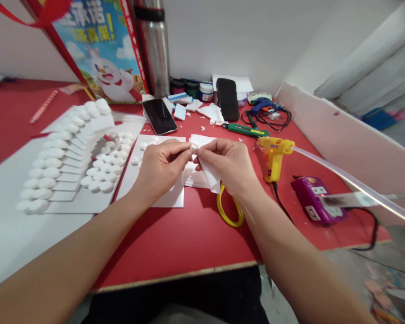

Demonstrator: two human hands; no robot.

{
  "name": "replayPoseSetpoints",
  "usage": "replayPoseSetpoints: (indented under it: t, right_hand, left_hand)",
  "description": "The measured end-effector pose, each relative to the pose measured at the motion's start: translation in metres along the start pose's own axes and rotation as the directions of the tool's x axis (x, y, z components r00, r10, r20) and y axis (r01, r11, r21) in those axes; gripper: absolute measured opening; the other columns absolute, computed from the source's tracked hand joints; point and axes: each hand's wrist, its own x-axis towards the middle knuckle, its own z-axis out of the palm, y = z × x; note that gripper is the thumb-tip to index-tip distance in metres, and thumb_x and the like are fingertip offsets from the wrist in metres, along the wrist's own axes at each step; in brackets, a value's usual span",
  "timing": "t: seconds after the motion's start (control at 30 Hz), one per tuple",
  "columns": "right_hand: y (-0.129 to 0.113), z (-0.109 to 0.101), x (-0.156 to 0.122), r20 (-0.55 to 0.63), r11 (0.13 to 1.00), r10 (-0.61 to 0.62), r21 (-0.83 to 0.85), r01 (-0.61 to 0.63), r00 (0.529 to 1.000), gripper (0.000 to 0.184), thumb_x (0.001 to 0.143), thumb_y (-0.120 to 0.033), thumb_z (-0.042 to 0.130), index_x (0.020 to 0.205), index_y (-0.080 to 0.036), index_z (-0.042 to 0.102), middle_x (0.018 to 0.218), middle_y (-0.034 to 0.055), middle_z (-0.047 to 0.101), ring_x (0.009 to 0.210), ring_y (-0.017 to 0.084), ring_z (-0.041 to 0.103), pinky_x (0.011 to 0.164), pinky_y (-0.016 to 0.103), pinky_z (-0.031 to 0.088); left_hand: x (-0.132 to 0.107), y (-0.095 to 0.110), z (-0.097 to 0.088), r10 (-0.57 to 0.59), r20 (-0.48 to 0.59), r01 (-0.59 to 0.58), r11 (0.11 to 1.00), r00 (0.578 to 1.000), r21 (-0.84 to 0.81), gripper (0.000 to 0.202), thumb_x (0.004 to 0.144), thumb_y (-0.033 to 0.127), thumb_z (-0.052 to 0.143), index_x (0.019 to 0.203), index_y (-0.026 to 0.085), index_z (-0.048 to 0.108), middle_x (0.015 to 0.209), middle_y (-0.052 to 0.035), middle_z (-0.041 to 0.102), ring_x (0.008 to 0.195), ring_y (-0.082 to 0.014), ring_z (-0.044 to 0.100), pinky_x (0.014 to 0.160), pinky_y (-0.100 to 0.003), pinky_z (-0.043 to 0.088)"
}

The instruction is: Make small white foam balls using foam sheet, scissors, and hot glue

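My left hand (162, 166) and my right hand (227, 164) meet over the red table (189, 234), fingertips pinched together on a small white paper piece (193, 147). A strip of white paper (211, 177) hangs from my right hand's fingers. Under both hands lie white paper sheets (168, 198). A yellow scissors handle (227, 211) pokes out below my right wrist. To the left lie several small white rounded pieces (108, 164) and overlapping white cards (64, 166) edged with the same pieces.
A yellow glue gun (275, 155) with a clear glue stick stands right of my hands, its cord running to a purple power strip (315, 198). A black phone (159, 116), green cutter (245, 130), steel flask (154, 49), paint jars and a colourful bag stand behind.
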Motion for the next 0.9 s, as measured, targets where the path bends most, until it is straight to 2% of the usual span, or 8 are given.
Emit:
replayPoseSetpoints:
  t: [0.1, 0.23, 0.4, 0.47, 0.57, 0.67, 0.77, 0.9]
  right_hand:
    - [0.001, 0.009, -0.006, -0.101, 0.972, -0.189, -0.161, 0.171, 0.977, 0.016, 0.08, -0.028, 0.08, 0.072, -0.018, 0.07, 0.068, 0.0031, 0.073, 0.059, 0.015, 0.068, 0.056, 0.026, 0.052]
    - [0.001, 0.012, -0.012, -0.059, 0.935, -0.287, -0.234, 0.267, 0.956, 0.015, 0.087, -0.028, 0.074, 0.076, -0.019, 0.072, 0.072, 0.003, 0.074, 0.063, 0.016, 0.069, 0.061, 0.028, 0.053]
    - [0.002, 0.004, -0.009, -0.034, 0.938, -0.283, -0.219, 0.269, 0.959, 0.015, 0.088, -0.026, 0.073, 0.075, -0.019, 0.071, 0.071, 0.0023, 0.074, 0.062, 0.016, 0.069, 0.061, 0.028, 0.053]
    - [0.001, 0.0, -0.006, 0.016, 0.949, -0.261, -0.181, 0.259, 0.965, 0.017, 0.087, -0.029, 0.075, 0.075, -0.019, 0.07, 0.071, 0.0024, 0.073, 0.062, 0.015, 0.069, 0.06, 0.027, 0.053]
    - [-0.001, -0.005, -0.003, 0.108, 0.96, -0.226, -0.146, 0.24, 0.968, 0.025, 0.084, -0.04, 0.08, 0.075, -0.018, 0.07, 0.07, 0.0026, 0.072, 0.061, 0.015, 0.068, 0.058, 0.027, 0.054]
    - [-0.003, -0.007, -0.002, 0.136, 0.962, -0.219, -0.137, 0.237, 0.966, 0.033, 0.081, -0.049, 0.082, 0.076, -0.018, 0.07, 0.074, 0.0035, 0.073, 0.062, 0.015, 0.068, 0.058, 0.027, 0.054]
    - [-0.003, -0.006, -0.002, 0.147, 0.971, -0.195, -0.108, 0.211, 0.97, 0.036, 0.078, -0.052, 0.084, 0.079, -0.018, 0.072, 0.075, 0.0038, 0.074, 0.063, 0.015, 0.068, 0.058, 0.027, 0.054]
    - [-0.001, -0.004, -0.001, 0.148, 0.986, -0.146, -0.054, 0.156, 0.978, 0.037, 0.077, -0.053, 0.085, 0.082, -0.019, 0.072, 0.077, 0.0042, 0.075, 0.065, 0.016, 0.069, 0.058, 0.027, 0.054]
  left_hand:
    - [-0.003, 0.0, 0.003, 0.091, -0.078, -0.085, 0.993, 0.993, 0.081, 0.017, 0.095, 0.024, 0.065, 0.095, 0.023, 0.082, 0.094, -0.0039, 0.078, 0.084, -0.0181, 0.067, 0.077, -0.03, 0.053]
    - [-0.007, -0.001, 0.007, 0.189, -0.105, -0.169, 0.969, 0.976, 0.179, 0.021, 0.098, 0.022, 0.061, 0.101, 0.022, 0.082, 0.095, -0.0054, 0.076, 0.088, -0.0184, 0.068, 0.082, -0.032, 0.052]
    - [-0.01, -0.001, 0.008, 0.229, -0.041, -0.213, 0.947, 0.973, 0.239, 0.023, 0.101, 0.021, 0.058, 0.103, 0.022, 0.081, 0.084, -0.004, 0.07, 0.079, -0.0162, 0.064, 0.077, -0.03, 0.051]
    - [-0.008, -0.001, 0.006, 0.203, -0.028, -0.196, 0.968, 0.979, 0.156, 0.021, 0.1, 0.022, 0.06, 0.1, 0.023, 0.081, 0.084, -0.0037, 0.07, 0.074, -0.0148, 0.064, 0.074, -0.029, 0.052]
    - [-0.003, -0.001, 0.0, 0.087, -0.009, -0.088, 0.996, 0.996, -0.027, 0.017, 0.097, 0.029, 0.067, 0.093, 0.022, 0.082, 0.081, -0.0032, 0.072, 0.063, -0.0129, 0.063, 0.063, -0.027, 0.053]
    - [0.002, -0.003, -0.005, 0.023, 0.071, -0.014, 0.993, 0.997, -0.12, 0.016, 0.093, 0.032, 0.072, 0.094, 0.02, 0.082, 0.071, -0.0016, 0.068, 0.058, -0.0129, 0.062, 0.058, -0.026, 0.054]
    - [0.002, -0.004, -0.006, 0.055, 0.09, -0.048, 0.996, 0.994, -0.074, 0.016, 0.096, 0.03, 0.068, 0.096, 0.021, 0.081, 0.071, -0.0006, 0.066, 0.061, -0.0123, 0.061, 0.062, -0.026, 0.054]
    - [-0.002, -0.003, 0.0, 0.092, 0.011, -0.092, 0.996, 0.996, 0.006, 0.019, 0.099, 0.025, 0.061, 0.102, 0.02, 0.079, 0.087, -0.0025, 0.07, 0.066, -0.0111, 0.061, 0.066, -0.025, 0.053]
